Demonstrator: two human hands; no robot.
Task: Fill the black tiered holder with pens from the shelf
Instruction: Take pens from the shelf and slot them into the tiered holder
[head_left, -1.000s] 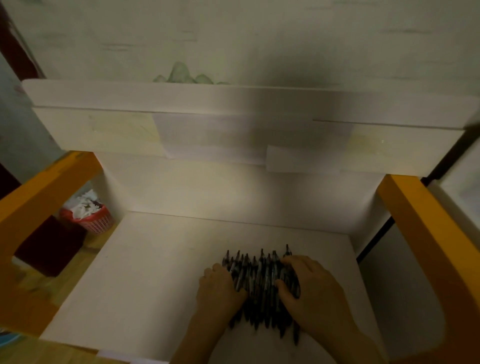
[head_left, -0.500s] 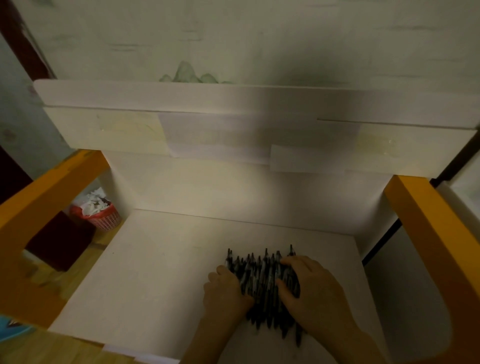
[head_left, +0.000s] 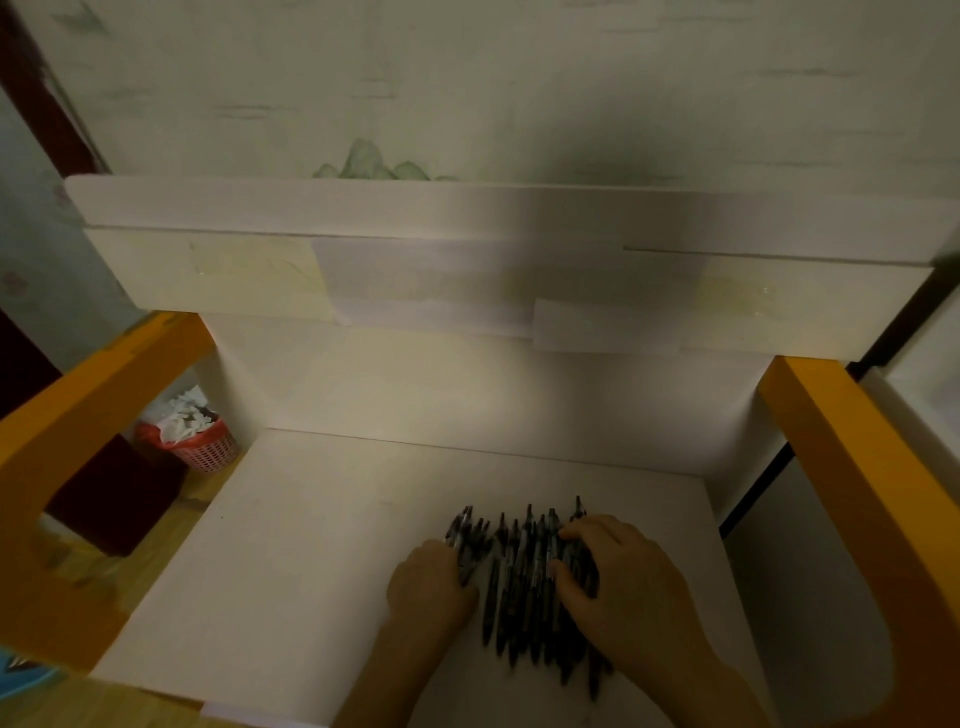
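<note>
Both hands have barely shifted on the pens (head_left: 524, 582) since a moment ago, only drawing the bundle slightly tighter. Left hand (head_left: 428, 587) sits at the pile's left edge, fingers curled round the outermost pens. Right hand (head_left: 623, 587) covers the pile's right side, fingers bent over the barrels, thumb pressed in among them. Beneath the pens lies the white shelf (head_left: 311, 571); far left of the pens, lower down, stands a red basket (head_left: 205, 447)
</note>
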